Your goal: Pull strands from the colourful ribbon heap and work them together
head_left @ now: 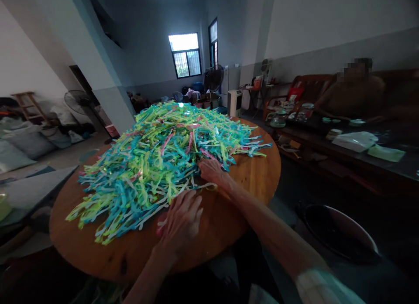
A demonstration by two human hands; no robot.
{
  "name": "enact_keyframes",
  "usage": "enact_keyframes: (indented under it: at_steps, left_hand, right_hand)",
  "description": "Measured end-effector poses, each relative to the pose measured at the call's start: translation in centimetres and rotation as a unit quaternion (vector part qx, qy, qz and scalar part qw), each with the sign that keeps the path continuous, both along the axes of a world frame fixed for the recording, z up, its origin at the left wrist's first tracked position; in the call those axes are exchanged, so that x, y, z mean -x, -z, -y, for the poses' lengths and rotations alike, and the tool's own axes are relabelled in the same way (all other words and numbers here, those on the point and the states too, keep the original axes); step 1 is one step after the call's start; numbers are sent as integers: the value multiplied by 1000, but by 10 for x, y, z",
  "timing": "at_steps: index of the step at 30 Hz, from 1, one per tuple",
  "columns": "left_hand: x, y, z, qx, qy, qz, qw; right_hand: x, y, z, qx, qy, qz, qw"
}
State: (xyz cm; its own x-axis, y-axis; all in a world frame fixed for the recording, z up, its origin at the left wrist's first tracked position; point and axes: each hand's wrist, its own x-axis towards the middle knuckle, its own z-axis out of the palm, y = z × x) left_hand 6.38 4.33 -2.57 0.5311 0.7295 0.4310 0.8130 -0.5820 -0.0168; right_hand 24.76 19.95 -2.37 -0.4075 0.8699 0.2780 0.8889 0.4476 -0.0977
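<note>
A large heap of thin ribbon-like strips (144, 164), mostly blue and yellow-green with some pink and white, lies on a round wooden table (258, 173). At the heap's near right edge, my right hand (211, 171) reaches in with its fingers curled; strips hide the fingertips, so what they pinch cannot be made out. My left hand (183, 214) is palm down over the table at the front of the heap, fingers stretched out. Beside its outer edge, partly under it, shows a small pink-red thing (161, 224). A pale yellow strip (209, 187) lies between the hands.
Right of the table, a dark tub with a pale rim (352, 225) stands on the floor. Beyond it, a person (353, 94) sits behind a long dark table holding a plastic bag (355, 141) and cups. Standing fans (80, 101) and sacks (24, 140) are at the left.
</note>
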Motion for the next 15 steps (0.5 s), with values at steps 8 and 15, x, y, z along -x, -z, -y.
enact_keyframes:
  at_steps: [8, 15]
  left_hand:
    - [-34, 22, -32, 57, -69, -98, 991]
    - [-19, 6, 18, 16, -38, -100, 994]
  right_hand:
    - [-4, 13, -9, 6, 45, 30, 999]
    - [-13, 13, 9, 30, -1, 9, 1000]
